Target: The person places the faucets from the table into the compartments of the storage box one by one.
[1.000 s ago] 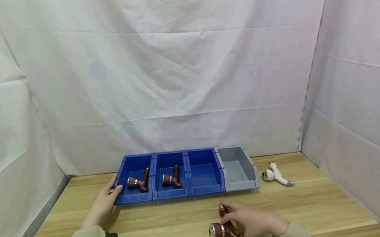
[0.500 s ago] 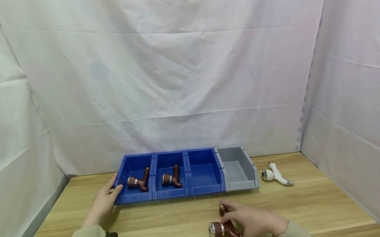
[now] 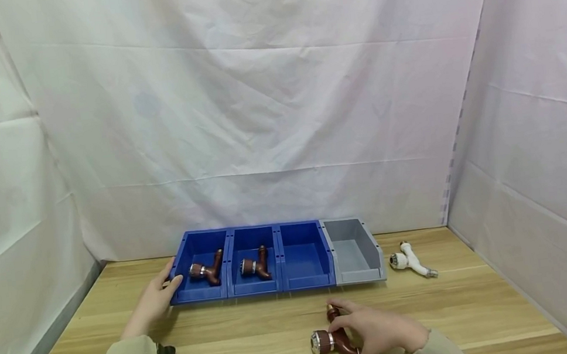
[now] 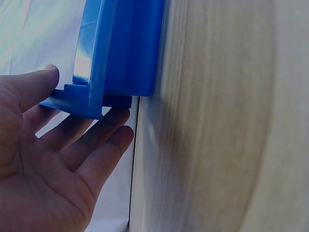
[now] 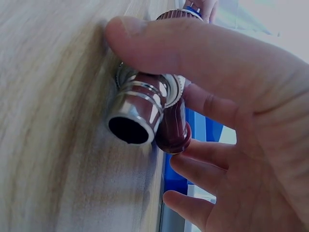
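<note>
My right hand point(image 3: 377, 331) grips a dark red-brown faucet point(image 3: 344, 345) with a silver-ended ribbed knob, low over the front of the table. Thumb on one side, fingers on the other, as the right wrist view shows; the faucet's open silver end point(image 5: 129, 129) points at that camera. At the left end of the bin row, my left hand point(image 3: 152, 302) holds the side edge of the leftmost blue bin point(image 3: 202, 295), thumb over the rim and fingers beneath. One similar brown faucet point(image 3: 212, 273) lies in that bin, another faucet point(image 3: 257, 267) in the second blue bin point(image 3: 255, 290).
Joined to these are a third blue bin point(image 3: 304, 257) and a grey bin point(image 3: 354, 254), both with bare floors. Right of the row, a white faucet point(image 3: 410, 260) lies on the wooden table point(image 3: 241, 347). White cloth point(image 3: 265, 114) hangs behind and along both sides.
</note>
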Demonstrator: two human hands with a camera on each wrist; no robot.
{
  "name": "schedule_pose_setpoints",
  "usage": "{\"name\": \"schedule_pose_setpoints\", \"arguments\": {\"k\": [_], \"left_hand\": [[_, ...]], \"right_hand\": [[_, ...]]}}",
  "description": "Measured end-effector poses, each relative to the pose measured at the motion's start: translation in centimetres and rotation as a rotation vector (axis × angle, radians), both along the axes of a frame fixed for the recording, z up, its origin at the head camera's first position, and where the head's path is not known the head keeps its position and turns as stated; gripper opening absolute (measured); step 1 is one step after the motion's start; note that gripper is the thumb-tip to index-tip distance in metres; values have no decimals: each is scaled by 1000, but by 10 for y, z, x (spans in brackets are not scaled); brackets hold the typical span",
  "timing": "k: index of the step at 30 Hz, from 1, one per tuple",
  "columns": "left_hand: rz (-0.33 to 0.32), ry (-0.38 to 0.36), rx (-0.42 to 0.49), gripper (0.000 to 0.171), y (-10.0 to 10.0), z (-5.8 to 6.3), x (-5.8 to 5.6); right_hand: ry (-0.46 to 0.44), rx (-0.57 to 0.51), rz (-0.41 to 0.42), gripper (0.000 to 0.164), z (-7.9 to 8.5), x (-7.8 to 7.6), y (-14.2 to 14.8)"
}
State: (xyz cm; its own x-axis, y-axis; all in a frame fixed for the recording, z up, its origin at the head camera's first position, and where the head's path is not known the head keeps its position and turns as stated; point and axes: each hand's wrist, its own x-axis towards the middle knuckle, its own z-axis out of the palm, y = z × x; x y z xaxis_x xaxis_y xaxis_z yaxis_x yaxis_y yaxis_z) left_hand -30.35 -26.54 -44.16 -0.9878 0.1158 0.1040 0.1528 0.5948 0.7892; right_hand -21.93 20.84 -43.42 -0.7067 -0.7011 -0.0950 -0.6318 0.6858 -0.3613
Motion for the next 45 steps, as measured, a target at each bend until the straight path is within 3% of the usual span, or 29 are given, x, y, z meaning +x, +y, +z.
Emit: {"name": "schedule_pose_setpoints", "arguments": {"k": [12,45], "left_hand": [[5,19,-9,66,0,0,0],[-1,29,-19,65,1,2,4]], "right_hand": [[-5,14,-36,73,0,1,0],[-9,6,-34,73,9,1,0]]}}
